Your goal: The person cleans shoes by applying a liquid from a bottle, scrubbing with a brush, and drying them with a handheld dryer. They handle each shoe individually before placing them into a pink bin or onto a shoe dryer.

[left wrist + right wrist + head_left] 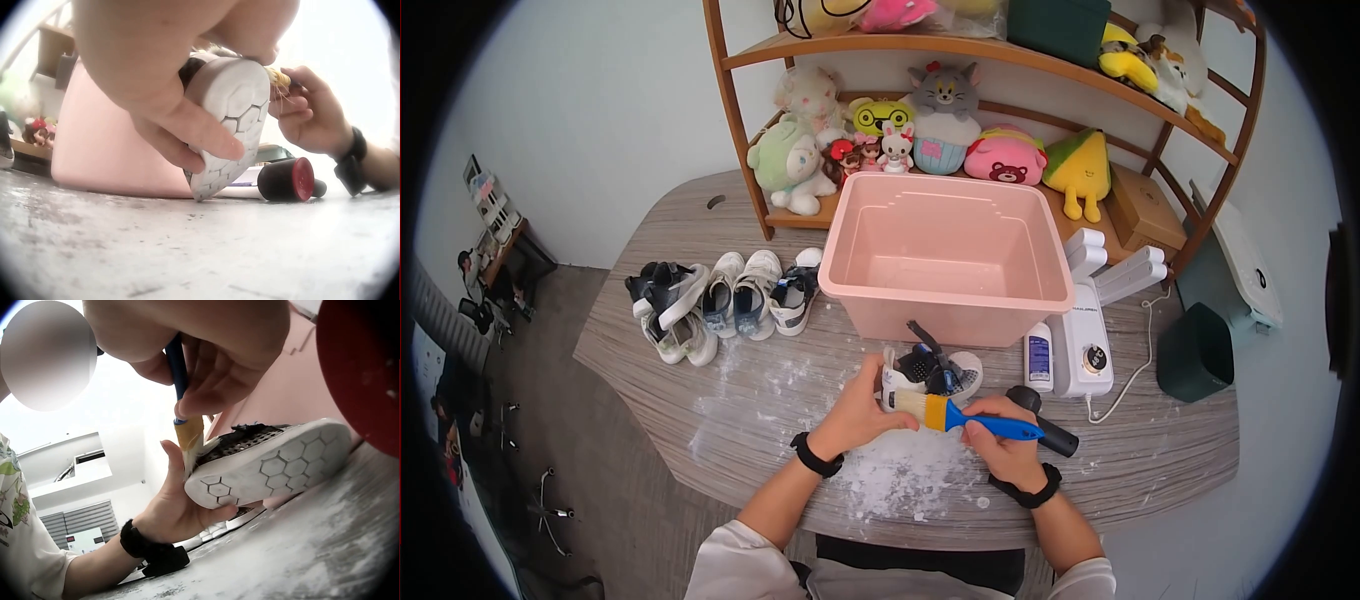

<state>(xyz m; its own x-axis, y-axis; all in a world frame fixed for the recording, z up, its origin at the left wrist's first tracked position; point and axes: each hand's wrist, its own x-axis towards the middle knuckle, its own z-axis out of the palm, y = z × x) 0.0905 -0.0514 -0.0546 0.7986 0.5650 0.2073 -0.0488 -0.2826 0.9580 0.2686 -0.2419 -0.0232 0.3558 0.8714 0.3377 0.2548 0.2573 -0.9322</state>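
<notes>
My left hand (857, 412) grips a small black-and-white shoe (965, 372) by its heel end. The shoe is tipped on its side, and its white sole (234, 125) with a hexagon pattern shows in both wrist views. In my right hand (1004, 440) is a paintbrush (1000, 427) with a blue handle and a yellow band, pinched between thumb and fingers. Its pale bristles (192, 459) lie against the shoe's heel end, close to my left thumb. White powder (900, 475) covers the table below both hands.
Behind the shoe stands a pink bin (945, 310). Several shoes (750, 295) line the left side. At right are a white bottle (1038, 358), a white appliance (1082, 345) with a cord, a black cylinder-shaped tool (1055, 436) and a dark green bin (1197, 355). A toy shelf (990, 50) rises behind.
</notes>
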